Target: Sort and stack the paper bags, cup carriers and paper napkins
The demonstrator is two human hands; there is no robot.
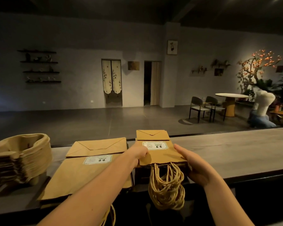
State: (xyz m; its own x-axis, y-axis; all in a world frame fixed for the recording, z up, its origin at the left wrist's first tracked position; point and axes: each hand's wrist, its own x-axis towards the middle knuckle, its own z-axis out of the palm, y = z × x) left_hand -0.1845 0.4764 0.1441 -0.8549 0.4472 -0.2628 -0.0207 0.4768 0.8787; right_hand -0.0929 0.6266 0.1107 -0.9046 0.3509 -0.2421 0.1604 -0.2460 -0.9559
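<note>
**Supervisor:** Report the layout, left to right.

**Operator:** The cup carriers [21,160] sit nested in one stack at the far left of the counter [235,152]. Just beside them I see the large paper bags [88,175], flat with labels up.

**Supervisor:** Hands?

**Operator:** The left hand [138,154] is against the left edge of the small paper bags [162,155], thumb on top. Its fingers are hidden, so I cannot tell whether it clamps. The right hand [193,168] lies straight-fingered along the right edge, gripping nothing. I judge both are squaring the pile. The handles [167,190] hang off the near edge, probably so the bags lie flat.
</note>
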